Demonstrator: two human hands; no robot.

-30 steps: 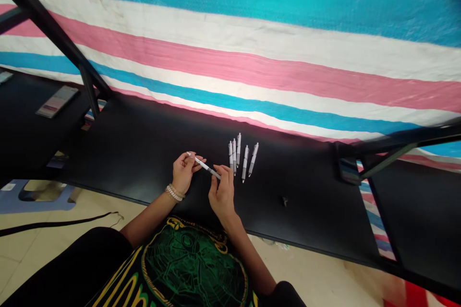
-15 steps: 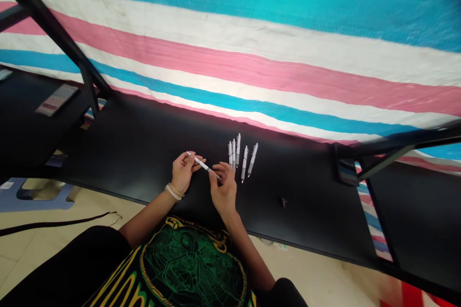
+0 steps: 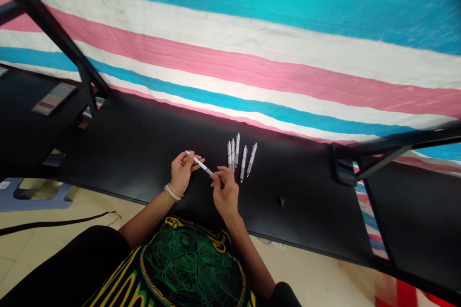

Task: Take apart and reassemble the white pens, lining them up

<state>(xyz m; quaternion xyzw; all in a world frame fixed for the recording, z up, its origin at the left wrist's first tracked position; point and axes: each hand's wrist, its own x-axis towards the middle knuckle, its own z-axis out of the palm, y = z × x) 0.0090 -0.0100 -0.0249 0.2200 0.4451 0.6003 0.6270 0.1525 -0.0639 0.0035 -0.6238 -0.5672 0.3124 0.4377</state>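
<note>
A white pen (image 3: 202, 165) with a grey grip is held slantwise between my two hands, above the black table (image 3: 144, 139). My left hand (image 3: 182, 170), with beaded bracelets at the wrist, pinches its upper white end. At the lower, tip end, my right hand (image 3: 225, 191) has thumb and forefinger closed on the pen; the very tip is hidden by the fingers. Just beyond the right hand lie several similar pens (image 3: 244, 163), white with grey grips, side by side in a loose fan.
A small dark object (image 3: 282, 201) lies on the table to the right. Black metal frame legs (image 3: 88, 84) stand at both sides, before a striped tarp (image 3: 223, 48). A flat packet (image 3: 54, 98) rests on the left table, and a blue-grey stool (image 3: 39, 196) is below.
My right hand has shifted slightly right and down along the pen, so more of its grey grip shows. My left hand keeps its pinch. The pens on the table lie as before.
</note>
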